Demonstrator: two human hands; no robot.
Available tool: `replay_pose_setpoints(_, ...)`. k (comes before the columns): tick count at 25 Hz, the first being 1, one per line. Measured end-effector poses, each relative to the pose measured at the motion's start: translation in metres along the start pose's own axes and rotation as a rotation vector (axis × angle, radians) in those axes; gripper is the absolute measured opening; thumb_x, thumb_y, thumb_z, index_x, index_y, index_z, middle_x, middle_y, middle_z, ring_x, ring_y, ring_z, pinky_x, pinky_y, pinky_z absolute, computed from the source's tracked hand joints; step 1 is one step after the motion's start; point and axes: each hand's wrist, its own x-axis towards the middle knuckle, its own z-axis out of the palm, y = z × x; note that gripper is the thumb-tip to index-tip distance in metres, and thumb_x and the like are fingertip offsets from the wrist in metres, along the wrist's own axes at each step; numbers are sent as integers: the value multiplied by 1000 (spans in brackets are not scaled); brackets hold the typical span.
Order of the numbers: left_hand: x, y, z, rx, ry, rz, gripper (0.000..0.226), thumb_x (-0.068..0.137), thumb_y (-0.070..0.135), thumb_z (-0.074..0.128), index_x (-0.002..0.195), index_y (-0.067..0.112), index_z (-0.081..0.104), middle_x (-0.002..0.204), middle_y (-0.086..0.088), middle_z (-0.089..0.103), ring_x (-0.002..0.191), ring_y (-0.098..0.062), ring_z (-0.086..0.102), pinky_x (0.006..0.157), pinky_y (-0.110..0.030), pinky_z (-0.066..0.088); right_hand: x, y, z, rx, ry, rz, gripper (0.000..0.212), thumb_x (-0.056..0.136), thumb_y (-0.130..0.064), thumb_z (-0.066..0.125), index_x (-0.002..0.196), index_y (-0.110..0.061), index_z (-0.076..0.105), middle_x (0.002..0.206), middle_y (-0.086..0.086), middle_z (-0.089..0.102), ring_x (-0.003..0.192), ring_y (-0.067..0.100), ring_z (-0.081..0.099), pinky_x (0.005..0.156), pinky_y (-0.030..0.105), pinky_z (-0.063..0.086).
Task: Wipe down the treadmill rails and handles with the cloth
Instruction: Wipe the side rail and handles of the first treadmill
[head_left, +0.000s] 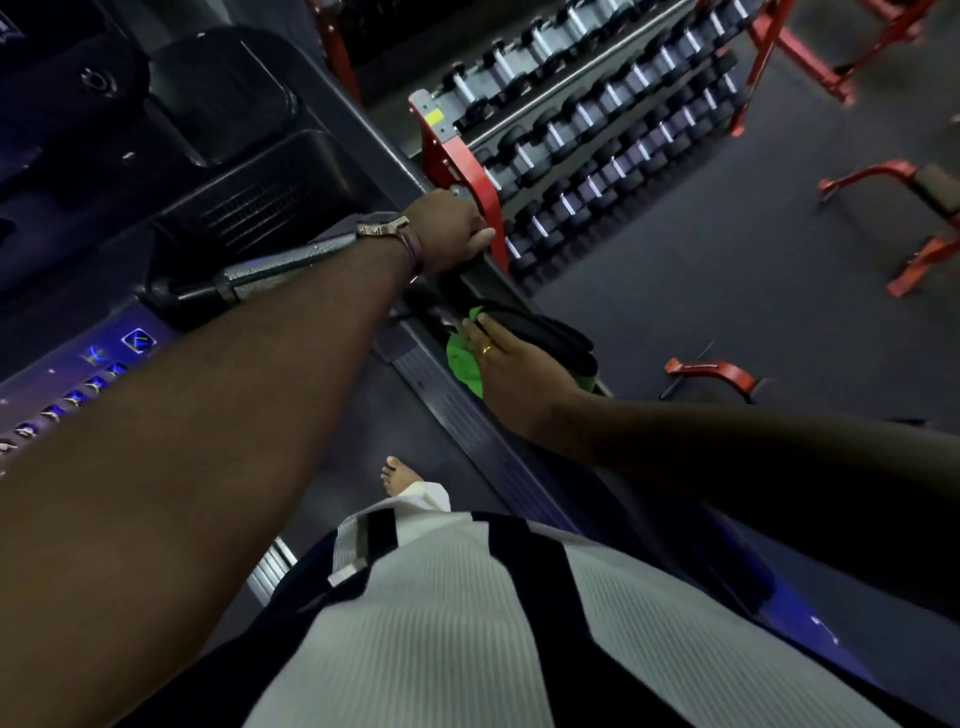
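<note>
The green cloth (464, 358) lies bunched against the treadmill's right-side handle (540, 332) — a black padded grip at the end of the side rail (483, 415). The right hand (514, 374) presses the cloth to the handle, its fingers laid fairly straight over the fabric and the grip; a ring shows on one finger. The left hand (449, 231) reaches across farther up the same side, fingers curled round the dark upright bar (467, 270) beside the console; a bracelet (384, 228) sits at that wrist. Under the left forearm runs a metal sensor grip (270, 273), and below it the console panel (78, 384) shows a row of blue-lit buttons. A bare foot (397, 475) stands on the treadmill deck. Beyond the rail — well apart — stands a red dumbbell rack (597, 135) on the dark gym floor (727, 291).
</note>
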Motion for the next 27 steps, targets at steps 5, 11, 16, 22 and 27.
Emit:
replay_pose_setpoints(5, -5, 3, 7, 4, 86, -48, 41, 97, 31, 43, 89, 2, 71, 90, -20, 67, 87, -37, 57, 72, -36, 37, 22, -23, 11, -35, -295, -303, 90, 50, 19, 63, 137, 0, 51, 141, 25, 49, 136, 50, 36, 116, 64, 16)
replay_pose_setpoints(11, -6, 4, 11, 1, 103, -21, 48, 92, 36, 35, 78, 5, 69, 80, -16, 67, 81, -35, 55, 78, -39, 38, 14, 11, -9, 162, 144, 91, 54, 100, -31, 35, 145, -3, 44, 152, 20, 40, 146, 40, 25, 119, 57, 11)
replay_pose_setpoints(16, -2, -9, 11, -128, 108, -9, 52, 92, 45, 37, 81, 9, 73, 82, -11, 70, 81, -31, 60, 74, -39, 46, 3, -6, -9, 139, -100, -157, 37, 98, -33, 49, 128, -19, 65, 140, 5, 59, 142, 30, 37, 120, 55, -1)
replay_pose_setpoints(22, -32, -39, 26, -144, 513, -73, 32, 98, 35, 47, 102, 17, 73, 111, -10, 63, 105, -28, 54, 92, -39, 41, -2, 16, -7, 751, 387, 407, 58, 93, -13, 27, 150, -6, 37, 155, 8, 39, 150, 34, 21, 113, 69, 17)
replay_pose_setpoints(27, -54, -54, 21, -172, 512, -183, 42, 90, 35, 53, 123, 11, 62, 115, -20, 50, 104, -36, 44, 92, -40, 41, -3, 27, 3, 1161, 79, 827, 95, 84, -63, 53, 156, -13, 16, 161, 7, 26, 149, 35, 19, 114, 67, 5)
